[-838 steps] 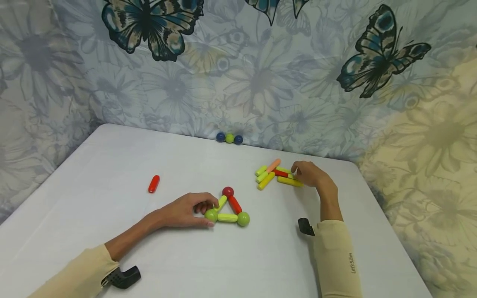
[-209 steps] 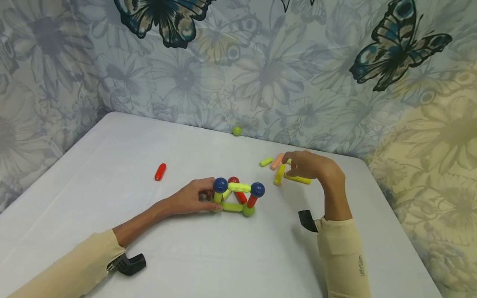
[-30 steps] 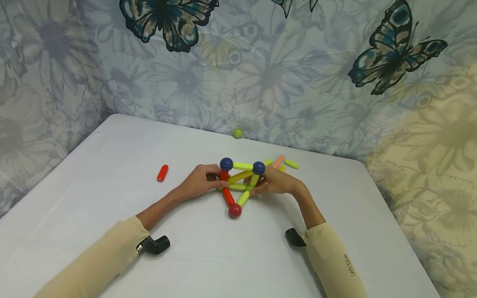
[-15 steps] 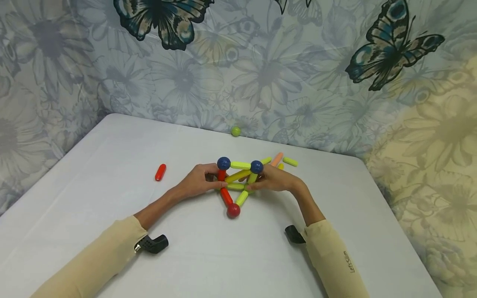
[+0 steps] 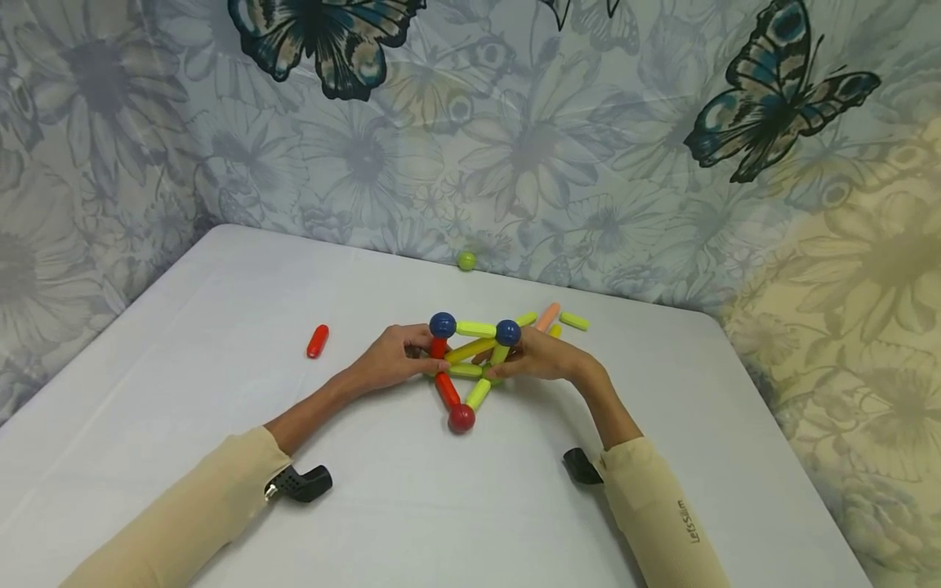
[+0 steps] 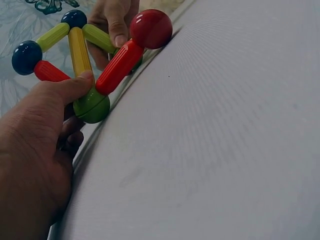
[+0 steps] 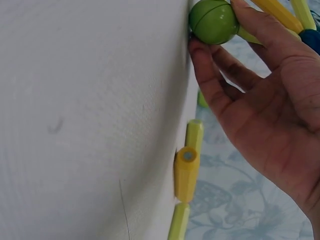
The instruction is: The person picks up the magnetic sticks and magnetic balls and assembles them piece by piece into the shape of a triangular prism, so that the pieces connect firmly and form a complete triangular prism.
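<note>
A person's left hand (image 5: pixel 393 357) grips a ball-and-rod frame (image 5: pixel 465 371) by one green ball (image 6: pixel 92 108), the right hand (image 5: pixel 550 357) by another, the structure between them; a loose red rod (image 5: pixel 318 341) lies left of both.

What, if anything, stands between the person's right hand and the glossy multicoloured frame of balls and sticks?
Nothing visible does: the right hand already touches the frame at its glossy green ball, and the left hand grips the frame's opposite side.
</note>
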Demonstrator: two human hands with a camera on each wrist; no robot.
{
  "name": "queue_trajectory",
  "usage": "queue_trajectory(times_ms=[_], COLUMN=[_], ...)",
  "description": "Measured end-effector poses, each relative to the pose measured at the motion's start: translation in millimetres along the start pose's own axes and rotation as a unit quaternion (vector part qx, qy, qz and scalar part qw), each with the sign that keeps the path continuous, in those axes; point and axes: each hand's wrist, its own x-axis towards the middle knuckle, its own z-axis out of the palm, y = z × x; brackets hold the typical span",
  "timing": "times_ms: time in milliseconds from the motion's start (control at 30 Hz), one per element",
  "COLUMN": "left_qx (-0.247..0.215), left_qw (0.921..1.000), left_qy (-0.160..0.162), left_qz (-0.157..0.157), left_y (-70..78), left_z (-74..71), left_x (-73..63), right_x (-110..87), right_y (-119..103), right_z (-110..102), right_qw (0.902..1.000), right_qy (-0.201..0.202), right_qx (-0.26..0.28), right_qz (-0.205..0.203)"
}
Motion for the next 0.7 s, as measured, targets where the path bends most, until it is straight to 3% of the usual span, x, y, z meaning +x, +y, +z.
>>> queue_trajectory(times_ms=[400, 700], left_qx=[0.009, -0.015], left_qw=[0.9999, 0.9987], left_qy=[-0.001, -0.03], left_qz=[0.003, -0.038], left_y=[-3.3, -1.8], left_z=[2.1, -1.3], left_x=[-1.3, 0.0], right_x=[1.4, 2.4], right_y=[1.6, 1.9], right_z=[0.6, -1.2], right_qw=[0.9997, 0.9999], right_qy=[0.008, -0.003], right_qx=[-0.012, -0.013], right_qz=[0.022, 0.001])
